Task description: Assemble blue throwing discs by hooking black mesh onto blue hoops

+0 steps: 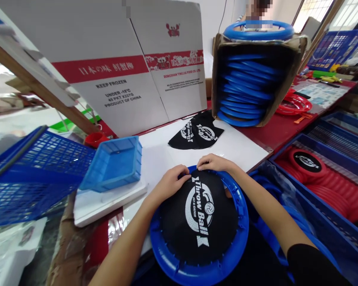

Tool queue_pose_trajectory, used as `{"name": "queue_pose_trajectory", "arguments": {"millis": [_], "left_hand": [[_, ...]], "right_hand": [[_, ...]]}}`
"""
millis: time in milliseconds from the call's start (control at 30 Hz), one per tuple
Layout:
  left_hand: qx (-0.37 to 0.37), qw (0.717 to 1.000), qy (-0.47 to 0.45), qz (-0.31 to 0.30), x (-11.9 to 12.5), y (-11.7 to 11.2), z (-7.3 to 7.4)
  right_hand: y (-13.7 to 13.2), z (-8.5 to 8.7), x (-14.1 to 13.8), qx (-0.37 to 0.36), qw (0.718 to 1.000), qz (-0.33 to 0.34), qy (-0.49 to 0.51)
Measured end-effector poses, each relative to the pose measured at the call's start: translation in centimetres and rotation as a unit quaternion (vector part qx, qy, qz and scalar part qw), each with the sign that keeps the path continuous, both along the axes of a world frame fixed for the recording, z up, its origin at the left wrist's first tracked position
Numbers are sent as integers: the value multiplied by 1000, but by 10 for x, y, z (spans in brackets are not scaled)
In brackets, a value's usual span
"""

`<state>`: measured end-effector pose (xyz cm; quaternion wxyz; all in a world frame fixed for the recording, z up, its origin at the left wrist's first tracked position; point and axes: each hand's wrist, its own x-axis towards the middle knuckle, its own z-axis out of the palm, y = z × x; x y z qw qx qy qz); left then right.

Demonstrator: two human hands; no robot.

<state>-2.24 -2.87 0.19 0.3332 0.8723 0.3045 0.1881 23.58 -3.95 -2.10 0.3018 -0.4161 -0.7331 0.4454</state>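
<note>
A blue plastic ring (pixel 243 222) rests tilted against the table's near edge, close to my body. Black fabric printed "Throw Ball" (pixel 173 234) spans its inside, with a gap between cloth and ring at the upper right. My left hand (pixel 176 178) pinches the fabric's edge at the ring's far side. Just right of it, my right hand (pixel 210 163) has its fingers curled over the far rim, closed on the ring and perhaps the cloth's edge. More printed black fabric pieces (pixel 197 133) lie on the white board beyond.
A carton of stacked blue rings (pixel 247 87) stands at the back, before a person. A white printed carton (pixel 113 95) forms the back left. A shallow blue tray (pixel 116 163) and blue basket (pixel 47 167) sit left. Red discs (pixel 325 186) fill a crate at right.
</note>
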Motion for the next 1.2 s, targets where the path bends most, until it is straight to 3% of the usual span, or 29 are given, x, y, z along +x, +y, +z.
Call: {"name": "queue_pose_trajectory", "arguments": {"millis": [467,600,700,800,933,1100,1200], "left_hand": [[28,999,-8,-23,-5,2,3],[51,998,3,-45,-10,5,2],[63,996,4,-60,-13,7,0],[58,994,-1,-91,-15,10,-3],[51,992,25,-112,-19,10,-3],[92,993,56,-52,-22,7,8],[71,997,41,-7,-22,9,12]], "right_hand": [[-13,2,1,25,998,-55,5],[-27,17,-1,111,993,-23,-37],[-36,27,-12,195,972,5,-129],[-39,29,-25,234,952,32,-197],[-35,19,-31,192,967,47,-158],[-26,12,-27,157,985,-21,-63],[-23,11,-28,140,987,-62,-47]]}}
